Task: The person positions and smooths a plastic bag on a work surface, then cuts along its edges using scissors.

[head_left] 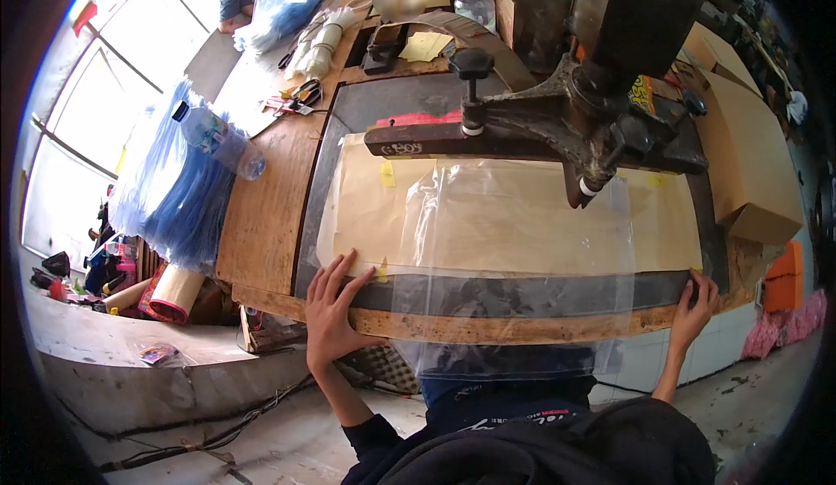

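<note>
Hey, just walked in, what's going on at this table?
A person's left hand is spread at the near-left part of a brown paper sheet; the right hand is by its near-right corner. Clear plastic lies over the paper and hangs past the table's front edge. A dark metal bar spans the far side; whether it presses down isn't clear.

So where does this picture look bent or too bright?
In the head view, wide-angle distortion seems to bow the bench's front edge and the corners go black; in the same head view, the window is washed out and the clear plastic catches bright streaks.
</note>
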Motion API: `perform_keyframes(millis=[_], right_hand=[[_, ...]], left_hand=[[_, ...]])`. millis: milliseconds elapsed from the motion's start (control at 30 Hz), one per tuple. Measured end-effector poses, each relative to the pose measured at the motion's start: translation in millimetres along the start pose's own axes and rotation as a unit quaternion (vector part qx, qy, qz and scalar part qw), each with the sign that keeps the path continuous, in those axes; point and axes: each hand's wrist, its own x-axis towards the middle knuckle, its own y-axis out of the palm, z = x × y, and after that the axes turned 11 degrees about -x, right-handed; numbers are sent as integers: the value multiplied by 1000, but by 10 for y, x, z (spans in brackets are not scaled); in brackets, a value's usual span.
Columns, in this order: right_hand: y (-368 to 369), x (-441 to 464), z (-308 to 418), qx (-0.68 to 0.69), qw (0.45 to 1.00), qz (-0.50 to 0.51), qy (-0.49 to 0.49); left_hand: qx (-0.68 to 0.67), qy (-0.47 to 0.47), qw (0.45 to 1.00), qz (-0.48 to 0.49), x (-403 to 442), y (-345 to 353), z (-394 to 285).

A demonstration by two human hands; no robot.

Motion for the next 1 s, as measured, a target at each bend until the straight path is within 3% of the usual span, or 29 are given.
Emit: perform_keyframes(millis=[1000], right_hand=[[-43, -59, 40, 50, 998, 9, 28]], left_hand=[[17, -4, 1000, 13, 9, -23, -7]])
